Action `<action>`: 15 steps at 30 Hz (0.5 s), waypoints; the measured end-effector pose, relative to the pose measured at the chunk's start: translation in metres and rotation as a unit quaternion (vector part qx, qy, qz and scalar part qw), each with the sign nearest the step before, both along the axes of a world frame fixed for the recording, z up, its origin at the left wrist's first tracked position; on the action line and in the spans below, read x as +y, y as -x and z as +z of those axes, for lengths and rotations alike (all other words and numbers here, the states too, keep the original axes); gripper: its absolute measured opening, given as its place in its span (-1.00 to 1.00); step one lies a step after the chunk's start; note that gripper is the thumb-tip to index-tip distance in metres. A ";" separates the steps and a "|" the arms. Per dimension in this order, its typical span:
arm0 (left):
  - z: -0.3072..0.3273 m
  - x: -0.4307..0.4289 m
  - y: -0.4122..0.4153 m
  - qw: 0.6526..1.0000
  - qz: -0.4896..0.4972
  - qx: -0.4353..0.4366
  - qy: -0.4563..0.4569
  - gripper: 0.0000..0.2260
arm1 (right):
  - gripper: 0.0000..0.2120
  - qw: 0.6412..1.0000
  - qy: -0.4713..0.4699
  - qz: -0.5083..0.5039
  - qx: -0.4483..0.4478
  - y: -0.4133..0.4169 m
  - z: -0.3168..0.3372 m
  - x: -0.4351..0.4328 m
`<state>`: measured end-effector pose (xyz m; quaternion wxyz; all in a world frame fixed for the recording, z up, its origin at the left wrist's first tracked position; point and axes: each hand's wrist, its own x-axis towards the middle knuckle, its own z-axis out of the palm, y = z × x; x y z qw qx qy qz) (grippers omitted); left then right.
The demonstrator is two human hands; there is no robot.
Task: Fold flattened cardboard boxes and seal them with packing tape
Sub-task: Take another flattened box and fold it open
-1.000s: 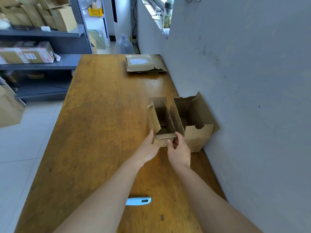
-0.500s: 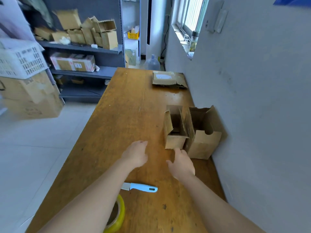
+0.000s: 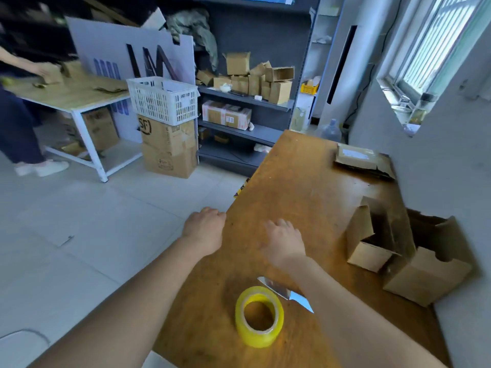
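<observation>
Two small folded cardboard boxes stand open-topped against the wall on the right of the wooden table [image 3: 305, 187]: a nearer-left box [image 3: 368, 245] and a bigger box [image 3: 427, 277] beside it. A yellow roll of packing tape [image 3: 259, 316] stands near the table's front edge. A stack of flattened cardboard [image 3: 364, 160] lies at the far end. My left hand [image 3: 204, 229] hovers at the table's left edge, fingers curled, holding nothing. My right hand [image 3: 284, 241] hovers over the table with fingers spread, empty, well left of the boxes.
A knife [image 3: 287, 292] with a light-blue handle lies behind the tape, partly under my right forearm. Left of the table are a white basket [image 3: 163, 99] on stacked cartons, grey shelves [image 3: 247, 102] with boxes, and another person at a second table [image 3: 66, 96].
My hands let go of the small box and drew back to the left, away from both boxes. The view swung left, bringing the tape roll and the room into sight.
</observation>
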<state>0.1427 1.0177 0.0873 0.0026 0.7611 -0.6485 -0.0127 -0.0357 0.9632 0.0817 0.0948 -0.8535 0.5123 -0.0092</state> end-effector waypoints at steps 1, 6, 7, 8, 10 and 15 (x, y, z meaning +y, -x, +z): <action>0.003 0.005 -0.017 1.000 0.005 -0.007 0.000 -0.78 | -0.53 1.000 0.008 0.007 0.002 -0.017 0.003 0.003; 0.016 0.028 -0.100 1.000 0.012 -0.024 0.009 -0.76 | -0.52 0.999 0.043 0.012 0.005 -0.101 0.018 0.016; 0.019 0.031 -0.117 1.000 0.010 -0.026 0.012 -0.77 | -0.54 0.999 0.049 0.009 0.006 -0.117 0.021 0.018; 0.023 0.034 -0.135 0.999 0.007 -0.028 0.018 -0.78 | -0.55 0.998 0.056 0.005 0.006 -0.134 0.023 0.020; 0.030 0.037 -0.167 0.999 0.001 -0.033 0.032 -0.78 | -0.54 0.997 0.070 -0.004 0.007 -0.164 0.028 0.023; 0.042 0.034 -0.238 0.997 -0.019 -0.045 0.055 -0.74 | -0.54 0.995 0.095 -0.021 0.003 -0.226 0.044 0.024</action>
